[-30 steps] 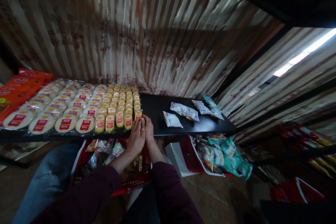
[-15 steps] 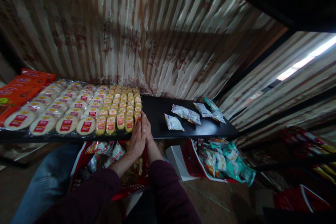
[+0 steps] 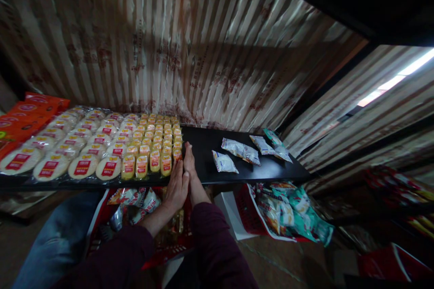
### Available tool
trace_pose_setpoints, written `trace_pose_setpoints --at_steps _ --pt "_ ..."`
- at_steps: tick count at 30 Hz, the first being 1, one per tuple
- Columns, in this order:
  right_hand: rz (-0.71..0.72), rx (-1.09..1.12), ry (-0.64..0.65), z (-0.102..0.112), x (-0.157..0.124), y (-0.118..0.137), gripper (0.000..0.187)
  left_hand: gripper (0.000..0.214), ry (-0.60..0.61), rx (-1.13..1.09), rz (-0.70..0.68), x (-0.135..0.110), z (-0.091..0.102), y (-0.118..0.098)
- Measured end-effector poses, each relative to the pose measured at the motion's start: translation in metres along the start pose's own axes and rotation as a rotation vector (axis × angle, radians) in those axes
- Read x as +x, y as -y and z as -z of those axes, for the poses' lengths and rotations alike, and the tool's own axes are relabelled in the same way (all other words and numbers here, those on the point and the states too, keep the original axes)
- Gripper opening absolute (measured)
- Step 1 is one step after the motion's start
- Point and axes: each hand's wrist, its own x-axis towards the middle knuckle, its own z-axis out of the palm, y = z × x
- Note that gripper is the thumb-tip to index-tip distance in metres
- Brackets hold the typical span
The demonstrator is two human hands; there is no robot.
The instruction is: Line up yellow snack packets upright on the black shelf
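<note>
Left hand, grip not discernible, lies at the front of the rightmost row of wrapped yellow cakes on the black shelf; right hand, flat and straight-fingered, stands alongside.

From the right hand, bare black shelf lies open at one o'clock, back to the striped backing. White packets obstruct two to three; tight rows of yellow packs block ten to eleven. A red basket at seven seems full, though shadow obscures it.
</note>
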Motion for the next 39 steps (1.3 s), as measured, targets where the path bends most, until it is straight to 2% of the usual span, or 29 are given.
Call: trace_pose_setpoints --at_steps 5,10,16,21,26,30,35,37,39 --pt "0.021 -0.004 0.081 -0.003 -0.002 0.001 0.067 0.056 -0.02 -0.013 -0.02 0.004 -0.002 0.007" --pt "0.014 0.024 0.05 0.0 0.001 -0.004 0.071 0.058 -0.016 0.001 -0.064 0.003 -0.001 0.01" --pt "-0.02 0.092 0.03 0.002 0.025 0.0 0.08 0.056 0.006 0.011 -0.086 0.003 -0.002 0.009" --pt "-0.057 0.126 0.051 -0.005 0.043 0.007 0.075 0.055 0.01 0.003 -0.081 0.007 0.0 0.012" --pt "-0.021 0.146 0.122 -0.015 0.044 0.007 0.07 0.056 0.013 0.003 -0.072 0.008 -0.001 0.017" --pt "-0.011 0.192 0.073 -0.015 0.043 0.004 0.067 0.056 0.036 0.022 -0.095 0.009 0.001 0.012" --pt "0.014 0.233 -0.099 -0.001 0.026 0.012 0.064 0.053 0.094 0.084 -0.177 -0.003 0.015 0.005" --pt "0.07 0.245 -0.166 0.007 0.004 0.017 0.062 0.049 0.131 0.105 -0.205 -0.019 0.023 0.012" --pt "0.136 0.216 -0.258 0.015 -0.028 0.018 0.061 0.046 0.218 0.128 -0.225 -0.042 0.03 0.027"
